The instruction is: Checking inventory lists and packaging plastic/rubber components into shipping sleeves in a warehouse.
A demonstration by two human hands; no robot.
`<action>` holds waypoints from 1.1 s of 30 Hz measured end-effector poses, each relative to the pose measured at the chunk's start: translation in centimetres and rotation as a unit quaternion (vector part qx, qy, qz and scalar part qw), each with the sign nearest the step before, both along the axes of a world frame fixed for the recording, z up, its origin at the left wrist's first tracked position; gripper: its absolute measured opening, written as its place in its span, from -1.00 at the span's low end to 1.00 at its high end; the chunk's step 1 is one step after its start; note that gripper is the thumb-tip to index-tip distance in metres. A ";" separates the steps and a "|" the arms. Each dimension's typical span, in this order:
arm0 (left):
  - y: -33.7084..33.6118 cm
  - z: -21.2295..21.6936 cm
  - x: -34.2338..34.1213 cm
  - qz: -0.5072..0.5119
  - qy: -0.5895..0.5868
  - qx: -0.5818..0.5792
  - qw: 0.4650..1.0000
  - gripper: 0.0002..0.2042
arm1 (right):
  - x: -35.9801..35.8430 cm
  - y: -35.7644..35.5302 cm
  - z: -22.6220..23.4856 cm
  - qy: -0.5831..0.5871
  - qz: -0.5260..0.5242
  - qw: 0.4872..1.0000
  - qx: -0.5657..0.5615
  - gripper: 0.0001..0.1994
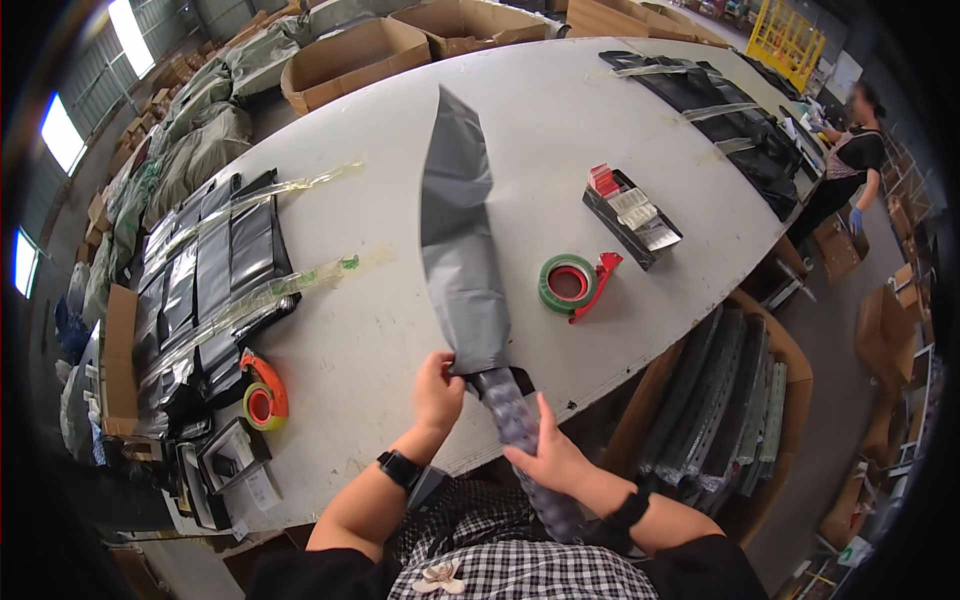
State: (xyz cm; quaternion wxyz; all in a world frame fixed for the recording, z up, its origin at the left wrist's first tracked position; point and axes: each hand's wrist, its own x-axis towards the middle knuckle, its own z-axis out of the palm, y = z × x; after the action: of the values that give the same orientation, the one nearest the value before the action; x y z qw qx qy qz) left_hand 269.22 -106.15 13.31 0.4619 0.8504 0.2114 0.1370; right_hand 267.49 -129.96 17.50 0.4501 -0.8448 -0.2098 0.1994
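Note:
A long grey plastic mailing bag [462, 250] lies on the white table, its narrow far end pointing away from me. My left hand [440, 393] is closed on the near end of the bag, at its mouth, fingers pinching the edge. Into that mouth runs a long, slim bubble-wrapped item [512, 418], slanting down past the table edge toward my lap. What is inside the wrap cannot be made out. My right hand [553, 450] grips this item from its right side, thumb raised along it and the other fingers partly hidden.
Right of the bag are a red tape dispenser [604, 272] with green tape and a black tray [645, 255] of labels. At left, dark bags [232, 245] lie taped down near an orange dispenser [272, 385]. A carton [795, 400] holds long wrapped pieces. Another person [850, 160] stands far right.

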 end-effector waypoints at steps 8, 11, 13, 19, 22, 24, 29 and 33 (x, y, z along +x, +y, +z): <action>4.4 -2.4 -0.6 0.099 0.119 -0.242 0.958 -0.78 | 8.6 10.6 -3.5 -0.050 -0.076 0.992 -0.084 -0.34; 6.3 -3.3 -0.4 0.074 0.099 -0.148 0.981 -0.81 | 8.6 12.6 -5.1 -0.080 -0.103 0.990 -0.057 -0.82; 8.1 -4.1 0.1 0.082 -0.022 -0.112 0.990 -0.79 | 8.8 14.4 -3.7 -0.047 -0.125 0.991 0.005 -0.79; 6.0 0.1 -0.6 -0.069 0.046 0.027 0.996 -0.68 | 10.3 9.2 -3.3 -0.031 0.097 0.987 -0.126 -0.77; 0.8 0.7 -4.8 -0.107 0.120 0.030 0.987 -0.55 | 9.2 1.9 -1.6 0.029 0.202 0.968 -0.143 -0.76; -1.0 0.0 -6.1 -0.021 0.109 -0.048 0.993 -0.53 | 10.8 -2.4 2.0 0.054 0.133 0.986 -0.087 -0.75; -3.4 0.6 -3.4 0.127 0.111 -0.218 0.961 -0.61 | 29.6 -13.0 4.3 -0.388 -0.078 0.905 -0.155 -0.83; -3.1 -1.7 -3.6 0.107 0.104 -0.049 0.988 -0.65 | 38.7 -14.3 4.6 -0.358 0.038 0.887 -0.288 -0.83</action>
State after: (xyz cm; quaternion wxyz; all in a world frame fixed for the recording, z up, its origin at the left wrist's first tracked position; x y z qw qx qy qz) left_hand 265.58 -109.23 11.66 0.4610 0.8091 0.3543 0.0860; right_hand 306.15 -144.27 22.11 0.0736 -0.9424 -0.3226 -0.0483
